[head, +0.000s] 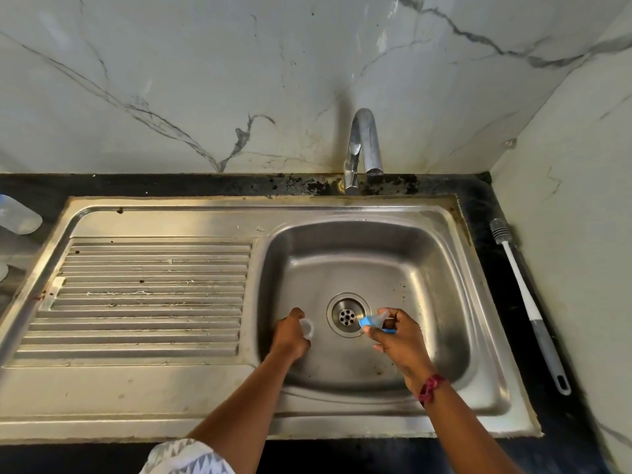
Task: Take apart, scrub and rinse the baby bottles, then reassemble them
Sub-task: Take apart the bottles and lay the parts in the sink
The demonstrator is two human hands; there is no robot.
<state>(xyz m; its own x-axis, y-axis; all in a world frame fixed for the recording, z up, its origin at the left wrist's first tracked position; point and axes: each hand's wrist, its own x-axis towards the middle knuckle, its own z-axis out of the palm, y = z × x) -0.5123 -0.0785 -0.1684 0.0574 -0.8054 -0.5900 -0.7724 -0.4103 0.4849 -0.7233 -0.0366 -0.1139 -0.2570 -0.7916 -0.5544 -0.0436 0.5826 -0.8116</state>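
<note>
Both hands are low inside the steel sink basin (427,268). My left hand (290,336) curls its fingers round a small clear cap (307,327), left of the drain (348,316). My right hand (400,340) grips a blue screw ring with a clear teat (374,321) just right of the drain. A clear baby bottle (17,217) lies on its side on the dark counter at the far left, partly cut off by the frame edge.
A chrome tap (362,148) stands behind the basin with no water running. The ribbed draining board (147,295) fills the left half of the sink unit. A long bottle brush (523,295) lies on the counter strip at the right, beside the marble wall.
</note>
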